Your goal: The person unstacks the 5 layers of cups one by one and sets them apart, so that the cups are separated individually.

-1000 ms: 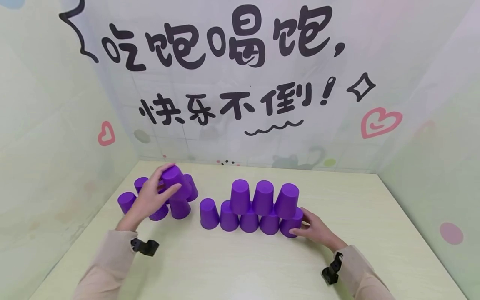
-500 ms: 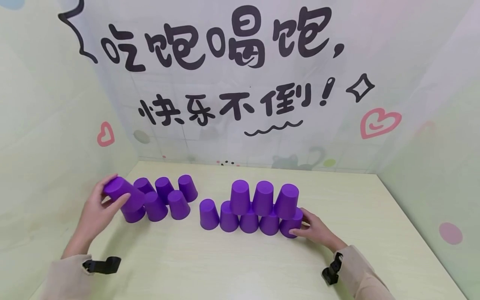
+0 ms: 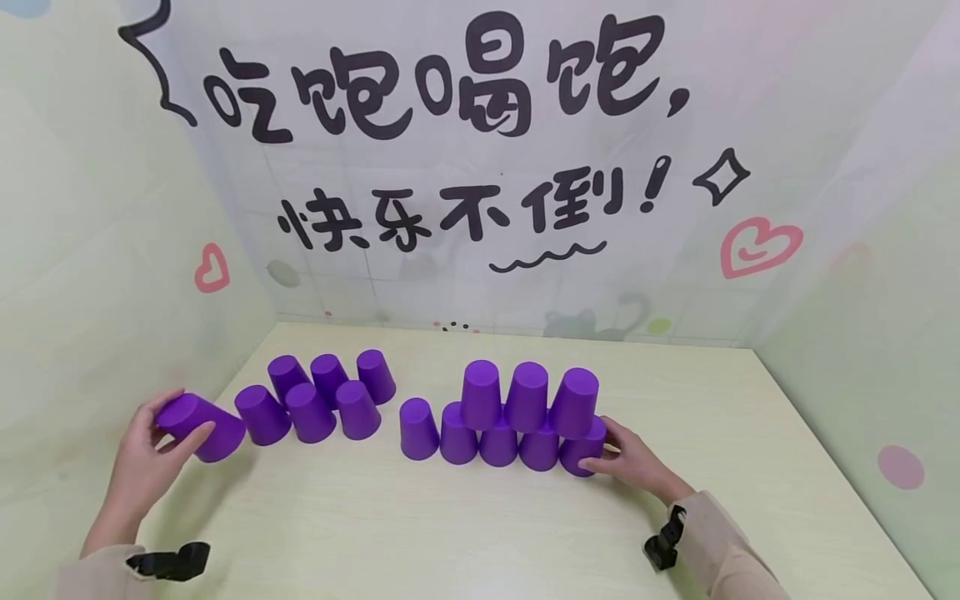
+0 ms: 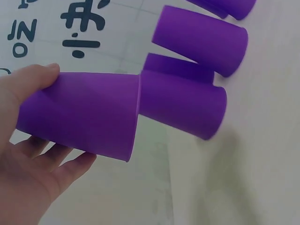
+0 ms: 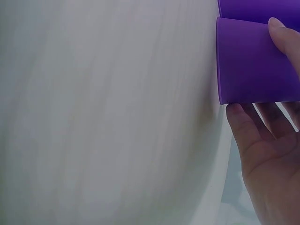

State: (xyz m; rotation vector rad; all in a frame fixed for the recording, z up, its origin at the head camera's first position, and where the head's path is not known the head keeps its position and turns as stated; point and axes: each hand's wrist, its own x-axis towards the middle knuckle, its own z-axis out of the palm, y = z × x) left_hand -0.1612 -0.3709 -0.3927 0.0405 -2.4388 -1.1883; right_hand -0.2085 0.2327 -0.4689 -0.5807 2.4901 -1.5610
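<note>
My left hand holds a purple cup upside down and tilted, its thumb on one side and its fingers on the other. In the left wrist view that held cup has its rim toward the standing cups; whether it is off the table is hard to tell. At the right end of a row, my right hand grips an inverted purple cup low on its side. That cup stands upright against its neighbour in the right wrist view. Three cups sit on the row's cups.
Left of the row, several inverted purple cups stand in two lines on the pale wooden table. The row's leftmost cup carries nothing on top. Printed cloth walls enclose the table's back and sides.
The left hand has carried its cup leftward and down, from above the left group to beside its left end. My right hand and the stacked row have stayed put.
</note>
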